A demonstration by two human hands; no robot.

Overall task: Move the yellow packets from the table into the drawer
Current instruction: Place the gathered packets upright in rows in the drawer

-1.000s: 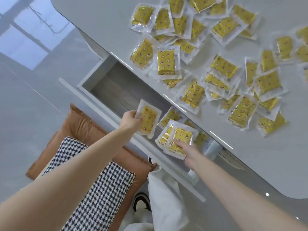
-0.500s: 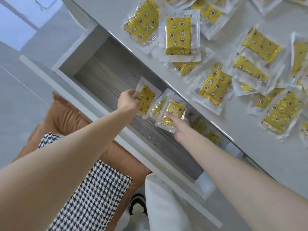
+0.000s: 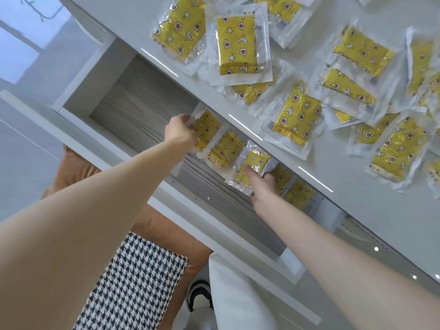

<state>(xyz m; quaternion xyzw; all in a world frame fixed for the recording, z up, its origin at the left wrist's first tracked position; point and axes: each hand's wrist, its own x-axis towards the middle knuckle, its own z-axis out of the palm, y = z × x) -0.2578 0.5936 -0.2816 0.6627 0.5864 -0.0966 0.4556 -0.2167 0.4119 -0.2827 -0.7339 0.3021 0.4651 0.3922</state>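
Head view: the far part of the drawer (image 3: pixel 142 108) lies under the lip of the bench (image 3: pixel 345 179), so we make out only parts of the tucked packets (image 3: pixel 300 195) there. The bench packets (image 3: pixel 237 44) are cut off at the top and right. Each is a yellow block printed with stars, moons and flowers in a clear wrapper. The left grip (image 3: pixel 181 129) pinches the left packet (image 3: pixel 207 128) by its clear edge over the drawer. The right grip (image 3: pixel 262 189) clamps the right packet (image 3: pixel 251 166), thumb on top, fingers hidden beneath. Both packets run lengthwise from the bench lip toward the drawer front.
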